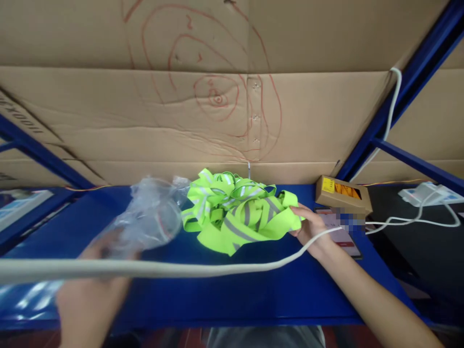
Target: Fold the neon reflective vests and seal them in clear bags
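A tangled heap of neon-green reflective straps with grey stripes lies on the blue shelf. At its right end my right hand pinches a strap between thumb and fingers. To the left of the heap is a crumpled clear plastic bag, in which a faint reddish line shows. My left hand, smeared by motion, is closed on the bag's near part. A white cable crosses in front of the left hand and over the right wrist, hiding parts of both.
Behind stands a cardboard panel with red drawn rings. At the right are an open brown box with orange contents and a flat printed card or device. Blue metal posts frame both sides. A white power strip lies far right.
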A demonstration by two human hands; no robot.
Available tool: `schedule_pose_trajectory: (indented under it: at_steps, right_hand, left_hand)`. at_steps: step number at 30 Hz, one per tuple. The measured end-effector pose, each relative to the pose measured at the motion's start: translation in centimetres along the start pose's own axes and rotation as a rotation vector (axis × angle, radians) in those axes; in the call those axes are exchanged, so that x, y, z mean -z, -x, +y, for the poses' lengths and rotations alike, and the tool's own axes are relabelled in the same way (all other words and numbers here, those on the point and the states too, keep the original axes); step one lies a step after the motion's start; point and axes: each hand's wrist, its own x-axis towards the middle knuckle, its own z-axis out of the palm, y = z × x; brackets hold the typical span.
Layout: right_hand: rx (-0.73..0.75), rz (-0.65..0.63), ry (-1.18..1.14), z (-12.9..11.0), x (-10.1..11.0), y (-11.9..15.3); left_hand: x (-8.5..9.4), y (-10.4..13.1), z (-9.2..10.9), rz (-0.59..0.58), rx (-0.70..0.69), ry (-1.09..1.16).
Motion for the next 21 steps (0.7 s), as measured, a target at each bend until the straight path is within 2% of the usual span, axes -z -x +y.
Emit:
schedule_pose_trajectory:
  at_steps: [2, 4, 6, 7, 9, 10, 11, 12, 16, 18, 21]
  right_hand:
    - [-0.002, 0.002, -0.055, 0.0, 0.1, -0.1]
    - [-0.031, -0.015, -0.065, 0.1, 0.1, -0.1]
    - [-0.087, -0.037, -0.03, 0.6, -0.1, 0.1]
    - [-0.118, -0.043, -0.001, 0.9, -0.2, 0.2]
    - [-0.171, -0.041, 0.067, 1.9, -0.4, 0.4]
    - [-0.194, -0.04, 0.1, 2.5, -0.5, 0.5]
    - [-0.215, -0.046, 0.13, 3.2, -0.5, 0.6]
    - [-0.232, -0.063, 0.153, 3.8, -0.6, 0.7]
    - [-0.296, -0.214, 0.168, 5.9, -0.4, 1.2]
    - [-0.326, -0.23, 0.146, 6.3, -0.4, 1.5]
    - [-0.334, -0.173, 0.133, 5.7, -1.3, 1.3]
  left_hand:
    - [0.2, -3.2, -1.4, 0.113, 0.106, -0.046]
    - [-0.2, -5.6, -2.1, 0.188, 0.122, -0.147]
    - [-1.2, -6.3, -1.7, 0.144, 0.12, -0.246]
    - [-1.8, -5.9, -1.1, 0.07, 0.092, -0.274]
    - [-3.0, -4.2, 0.4, -0.168, -0.06, -0.308]
    - [-3.5, -3.1, 1.1, -0.245, -0.112, -0.295]
    - [-3.8, -1.9, 1.7, -0.261, -0.132, -0.293]
    - [-4.0, -0.7, 2.2, -0.255, -0.153, -0.286]
    - [-3.2, 2.9, 2.5, -0.027, -0.16, -0.162]
    - [-2.3, 3.5, 2.0, 0.019, -0.093, -0.091]
    - [-1.3, 3.1, 1.2, 0.065, 0.019, -0.096]
